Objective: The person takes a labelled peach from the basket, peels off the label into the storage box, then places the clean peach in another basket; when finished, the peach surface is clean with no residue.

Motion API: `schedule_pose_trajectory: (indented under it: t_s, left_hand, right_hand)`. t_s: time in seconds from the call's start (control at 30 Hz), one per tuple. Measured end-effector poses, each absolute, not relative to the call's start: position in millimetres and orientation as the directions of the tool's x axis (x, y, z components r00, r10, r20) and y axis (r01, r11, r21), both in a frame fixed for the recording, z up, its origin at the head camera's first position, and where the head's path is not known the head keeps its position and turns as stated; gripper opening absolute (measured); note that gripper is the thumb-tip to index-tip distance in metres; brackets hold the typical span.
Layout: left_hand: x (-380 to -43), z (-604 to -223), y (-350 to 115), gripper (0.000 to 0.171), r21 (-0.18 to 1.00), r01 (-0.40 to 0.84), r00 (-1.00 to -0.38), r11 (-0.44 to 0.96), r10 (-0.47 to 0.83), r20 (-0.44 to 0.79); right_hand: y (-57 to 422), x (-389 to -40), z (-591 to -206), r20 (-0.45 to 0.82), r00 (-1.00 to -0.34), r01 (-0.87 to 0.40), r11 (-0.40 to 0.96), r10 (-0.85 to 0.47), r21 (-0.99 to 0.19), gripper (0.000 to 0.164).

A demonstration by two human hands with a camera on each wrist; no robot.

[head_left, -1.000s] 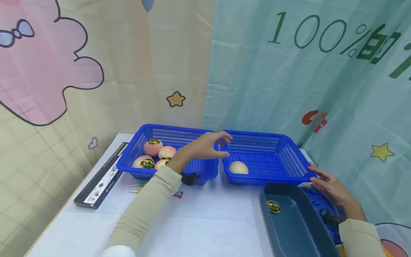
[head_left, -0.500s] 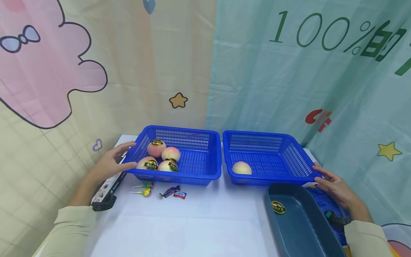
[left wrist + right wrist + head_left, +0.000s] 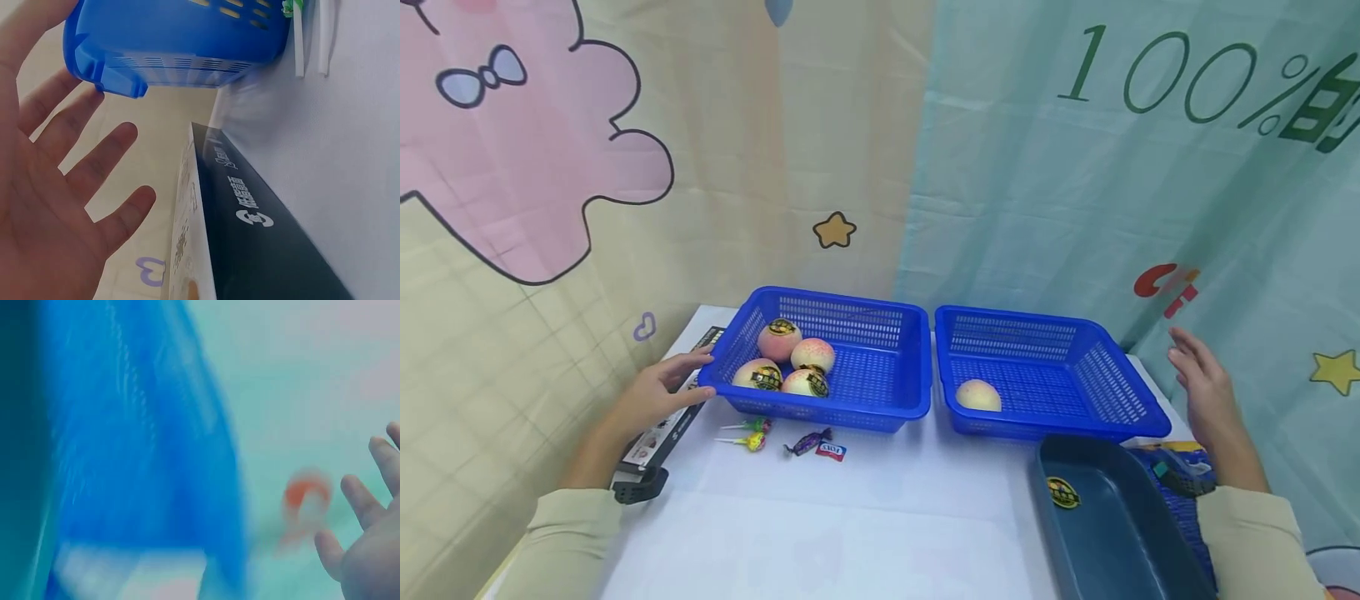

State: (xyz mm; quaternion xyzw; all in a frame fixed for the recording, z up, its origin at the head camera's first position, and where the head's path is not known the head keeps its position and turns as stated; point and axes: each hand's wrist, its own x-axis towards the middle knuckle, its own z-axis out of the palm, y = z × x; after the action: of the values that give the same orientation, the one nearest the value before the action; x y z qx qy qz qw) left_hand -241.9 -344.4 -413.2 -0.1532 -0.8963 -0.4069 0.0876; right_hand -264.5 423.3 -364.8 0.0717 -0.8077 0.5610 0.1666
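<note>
My left hand is at the left end of the left blue basket, fingertips right at its rim. In the left wrist view, the fingers of that hand are spread and straight beside the basket corner. Several peaches, some with black-and-gold stickers, lie in this basket's left part. My right hand is raised in the air, right of the second blue basket, holding nothing. The right wrist view shows its loosely spread fingers apart from the blurred basket. One pale peach sits in the second basket's front left corner.
A dark blue-grey tray with a loose sticker inside stands at front right. Two lollipops, a purple wrapped candy and a small red packet lie before the left basket. A long flat box lies along the left edge.
My left hand has gone from between the baskets to the left basket's left end. My right hand has come off the right basket's corner and risen.
</note>
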Motion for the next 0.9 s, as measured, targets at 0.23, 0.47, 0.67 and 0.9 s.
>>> schedule_pose_trajectory:
  t_s: [0.23,0.47,0.67,0.9]
  left_hand:
    - [-236,-410,-340,0.056,0.696,0.286,-0.956,0.658,0.150,0.251]
    - [-235,-408,-335,0.060,0.692,0.246,-0.966,0.679,0.118,0.228]
    - [-236,-413,-336,0.059,0.727,0.231,-0.970,0.647,0.096,0.223]
    - [-237,-418,-334,0.055,0.747,0.262,-0.961,0.611,0.097,0.258]
  right_hand:
    - [289,-322,-314,0.352,-0.863,-0.502,0.549,-0.362,-0.668,0.055]
    - [140,-363,-305,0.058,-0.660,-0.640,0.521,-0.749,-0.564,0.062]
    - [37,-396,-316,-0.076,-0.544,-0.707,0.505,-0.836,-0.496,0.060]
    - [-19,-407,-349,-0.256,-0.507,-0.651,0.560,-0.823,-0.512,0.063]
